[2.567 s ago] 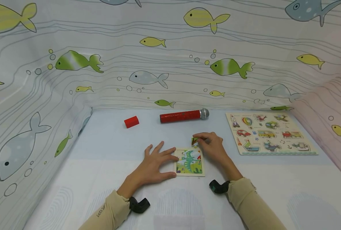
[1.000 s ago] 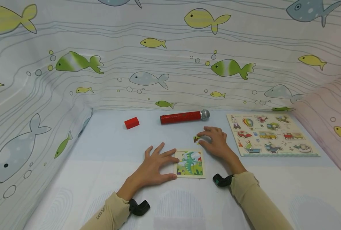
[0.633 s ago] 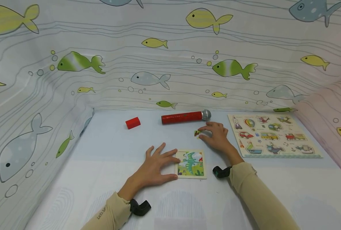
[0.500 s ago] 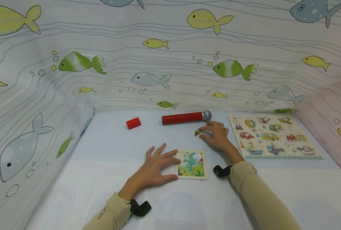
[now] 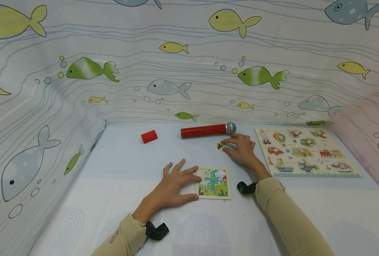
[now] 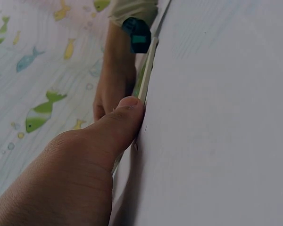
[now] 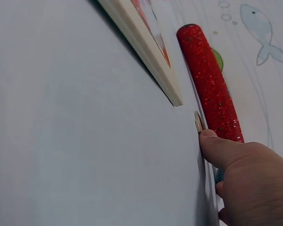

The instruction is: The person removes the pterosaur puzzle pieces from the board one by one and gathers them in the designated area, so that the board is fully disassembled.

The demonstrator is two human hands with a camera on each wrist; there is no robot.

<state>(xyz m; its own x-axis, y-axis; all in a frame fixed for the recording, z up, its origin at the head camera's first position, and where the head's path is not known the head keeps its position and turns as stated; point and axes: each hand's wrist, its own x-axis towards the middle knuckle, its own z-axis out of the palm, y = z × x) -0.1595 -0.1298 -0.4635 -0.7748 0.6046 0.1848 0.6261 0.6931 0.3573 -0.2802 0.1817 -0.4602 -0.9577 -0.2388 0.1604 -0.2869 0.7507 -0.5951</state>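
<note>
A small square dinosaur jigsaw puzzle (image 5: pixel 213 183) with a pale wooden frame lies on the table. My left hand (image 5: pixel 173 185) spreads its fingers against the puzzle's left side, and in the left wrist view the thumb (image 6: pixel 125 113) touches the frame's edge. Behind the puzzle, my right hand (image 5: pixel 242 150) pinches a small green-and-brown puzzle piece (image 5: pixel 220 146) between thumb and index finger. Seen from the right wrist, the piece (image 7: pixel 198 122) is thin and close to the table surface; whether it touches is unclear. Part of it is hidden by the fingertips.
A red microphone (image 5: pixel 205 131) with a silver head lies just behind my right hand. Further left is a red block (image 5: pixel 149 137). A larger vehicle picture board (image 5: pixel 307 153) lies at right. Fish-printed cloth (image 5: pixel 176 71) walls the back and sides.
My right hand has moved back, away from the puzzle's far edge and nearer the microphone, carrying the piece. The left hand stays at the puzzle's side.
</note>
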